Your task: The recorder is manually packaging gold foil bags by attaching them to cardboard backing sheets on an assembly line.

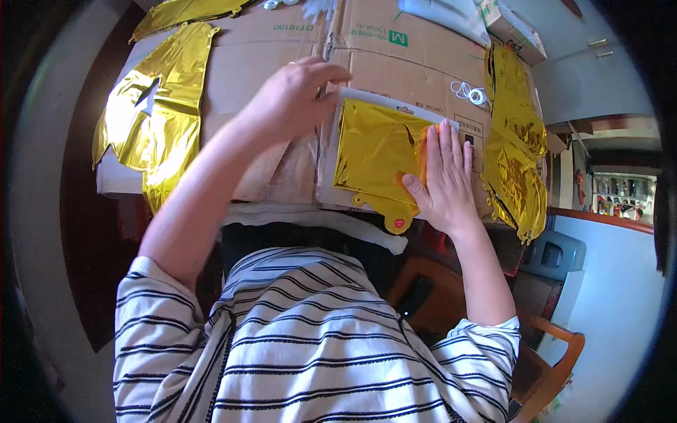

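A folded gold foil balloon [377, 144] lies on a pale sheet [363, 93] that shows along its far edge. From the balloon's near side sticks out a gold tab with a round red sticker [399, 223]. My right hand [446, 176] rests flat on the balloon's right part, fingers stretched out, with an orange patch showing beside them. Above the cardboard, just left of the sheet's far corner, my left hand [300, 95] hovers with bent fingers. A gap shows between its thumb and fingers, and I see nothing held there.
Flattened cardboard [261, 60] covers the table. A spread gold balloon [169, 106] lies left, another [518, 134] right. A coil of white ribbon [469, 93] sits near the right one. Clear straws [321, 8] and a white box [513, 32] stand at the back. A wooden chair [564, 359] is at right.
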A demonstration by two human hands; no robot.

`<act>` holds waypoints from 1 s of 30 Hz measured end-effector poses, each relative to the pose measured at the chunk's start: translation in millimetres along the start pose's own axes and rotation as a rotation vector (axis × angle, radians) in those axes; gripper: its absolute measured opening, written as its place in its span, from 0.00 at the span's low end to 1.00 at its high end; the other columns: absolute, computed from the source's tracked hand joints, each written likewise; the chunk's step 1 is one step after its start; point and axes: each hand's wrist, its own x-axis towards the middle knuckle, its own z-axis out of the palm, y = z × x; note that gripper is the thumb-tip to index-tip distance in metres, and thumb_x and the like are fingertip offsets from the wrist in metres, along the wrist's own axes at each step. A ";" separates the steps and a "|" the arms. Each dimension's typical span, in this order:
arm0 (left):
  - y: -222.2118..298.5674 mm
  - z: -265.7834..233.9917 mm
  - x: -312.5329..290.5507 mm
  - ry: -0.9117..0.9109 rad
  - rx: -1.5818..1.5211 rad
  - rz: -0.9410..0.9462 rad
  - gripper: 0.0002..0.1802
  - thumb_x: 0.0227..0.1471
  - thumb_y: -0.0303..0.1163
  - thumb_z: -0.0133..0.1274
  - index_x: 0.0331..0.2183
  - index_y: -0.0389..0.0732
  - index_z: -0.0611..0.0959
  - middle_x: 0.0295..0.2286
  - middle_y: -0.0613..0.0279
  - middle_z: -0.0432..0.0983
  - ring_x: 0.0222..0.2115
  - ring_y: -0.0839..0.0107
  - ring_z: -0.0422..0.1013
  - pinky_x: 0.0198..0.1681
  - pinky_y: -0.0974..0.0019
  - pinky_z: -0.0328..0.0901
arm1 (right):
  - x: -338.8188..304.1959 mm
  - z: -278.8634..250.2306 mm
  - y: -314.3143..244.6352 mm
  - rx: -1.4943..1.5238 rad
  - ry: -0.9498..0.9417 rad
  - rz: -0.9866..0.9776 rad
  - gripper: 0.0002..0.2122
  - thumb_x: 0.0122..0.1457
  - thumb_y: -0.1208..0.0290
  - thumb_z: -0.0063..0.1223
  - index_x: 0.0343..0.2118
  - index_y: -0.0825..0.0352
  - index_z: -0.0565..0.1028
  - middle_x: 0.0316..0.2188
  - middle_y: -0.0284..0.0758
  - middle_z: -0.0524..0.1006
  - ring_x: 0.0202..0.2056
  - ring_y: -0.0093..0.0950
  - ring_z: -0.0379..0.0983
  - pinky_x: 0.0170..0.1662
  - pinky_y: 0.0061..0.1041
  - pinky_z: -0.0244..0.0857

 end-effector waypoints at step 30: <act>-4.1 -8.4 60.4 -0.622 0.029 -0.098 0.16 0.45 0.35 0.63 0.35 0.35 0.85 0.28 0.54 0.82 0.29 0.66 0.77 0.35 0.63 0.70 | 0.8 -1.2 -1.2 -0.013 -0.016 -0.011 0.44 0.64 0.36 0.34 0.68 0.75 0.47 0.70 0.55 0.43 0.71 0.49 0.35 0.70 0.50 0.25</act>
